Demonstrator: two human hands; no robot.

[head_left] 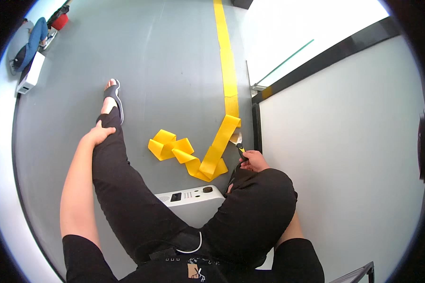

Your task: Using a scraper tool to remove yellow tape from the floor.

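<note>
My right hand (256,161) grips the black and yellow handle of a scraper (239,145). The scraper's metal blade lies at the floor, beside a loose strip of yellow floor tape (220,141). From the end of the tape line (228,70) still flat on the floor, this strip runs back toward me. It twists and folds into a curled heap (164,145) left of centre. My left hand (99,134) is wrapped round my left shin, over the black trouser leg (109,151), well away from the tape.
Between my legs is a grey-white box (191,195) with a knob and sockets. A white wall panel (335,118) with a black lower edge stands close on the right. At far left, another person (33,40) sits on a white box (31,73) near a red container (60,21).
</note>
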